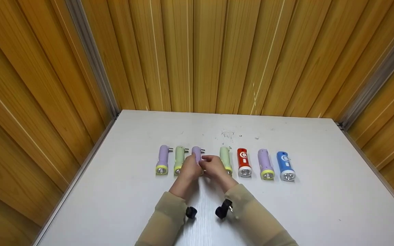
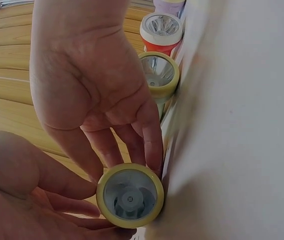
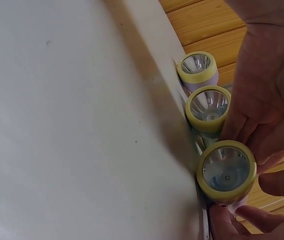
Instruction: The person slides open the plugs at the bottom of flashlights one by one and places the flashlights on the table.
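Note:
A purple flashlight (image 1: pixel 196 150) with a yellow head ring lies in the middle of a row, metal plug prongs sticking out at its far end. My left hand (image 1: pixel 191 168) grips it from the left, thumb along the body. From the right, my right hand (image 1: pixel 214 166) holds the same flashlight, fingers curled in toward it. Its round lens (image 2: pixel 130 195) faces me in the left wrist view, between both hands. Close by the left hand is a green flashlight (image 1: pixel 180 155), also with prongs out. Another green flashlight (image 1: pixel 224 155) lies beside the right hand, partly covered by it.
At the row's left end lies a purple flashlight (image 1: pixel 163 157) with prongs out. Toward the right are a red flashlight (image 1: pixel 243 159), another purple one (image 1: pixel 264 160) and a blue one (image 1: pixel 285 162). The white table (image 1: pixel 121 205) meets wood-patterned walls (image 1: pixel 210 58) at the back and sides.

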Tool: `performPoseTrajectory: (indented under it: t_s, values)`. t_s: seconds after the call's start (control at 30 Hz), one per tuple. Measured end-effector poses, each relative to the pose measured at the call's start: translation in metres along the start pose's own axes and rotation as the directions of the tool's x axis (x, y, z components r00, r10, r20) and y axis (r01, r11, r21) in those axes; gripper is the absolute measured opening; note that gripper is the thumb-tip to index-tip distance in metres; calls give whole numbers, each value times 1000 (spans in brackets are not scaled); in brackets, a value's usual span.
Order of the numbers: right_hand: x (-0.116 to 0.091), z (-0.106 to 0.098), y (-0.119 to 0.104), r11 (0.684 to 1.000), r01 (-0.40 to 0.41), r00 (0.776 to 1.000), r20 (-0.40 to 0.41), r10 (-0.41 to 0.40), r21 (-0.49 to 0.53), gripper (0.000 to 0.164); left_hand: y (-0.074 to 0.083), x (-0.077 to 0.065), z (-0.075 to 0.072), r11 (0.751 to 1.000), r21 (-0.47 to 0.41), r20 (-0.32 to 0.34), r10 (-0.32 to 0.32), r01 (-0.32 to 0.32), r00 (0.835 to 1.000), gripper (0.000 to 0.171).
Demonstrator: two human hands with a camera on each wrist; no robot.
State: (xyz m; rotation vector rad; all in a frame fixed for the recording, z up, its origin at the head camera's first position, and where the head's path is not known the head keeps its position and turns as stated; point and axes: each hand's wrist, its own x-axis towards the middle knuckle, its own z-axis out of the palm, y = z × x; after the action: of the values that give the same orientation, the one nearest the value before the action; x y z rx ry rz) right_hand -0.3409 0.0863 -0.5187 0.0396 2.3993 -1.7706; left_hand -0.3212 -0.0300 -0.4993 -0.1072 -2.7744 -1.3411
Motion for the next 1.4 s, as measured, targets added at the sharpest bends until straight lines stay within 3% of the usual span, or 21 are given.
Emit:
performPoseTrajectory:
  t_s: [0.33,0.5,0.73,1.07,1.23,1.4]
  values:
    - [-1,-6,-6,999,-17,1000,-7,17,-46,46,1,1,0,998,-45,9,-41,41,999,59]
    - [-2,-13,-9,998,-20,999,-31,18,-61,45,2,1,1,999,-31,-46,18,-19,999,51]
    - [-5,-24,-10,999,-1,999,-42,3,55,42,5,1,1,995,-48,-118,78,-84,990,53]
    - [-13,-46,-15,992,-7,997,-74,16,124,43,13,-2,3,990,-117,-192,50,-73,980,52]
    - [-19,-57,-13,992,18,992,-127,-2,124,42,20,-6,9,987,-157,-160,20,-45,987,51]
    - [-23,-67,-8,994,61,984,-174,-44,94,41,26,-9,21,982,-176,-115,45,-65,992,51]
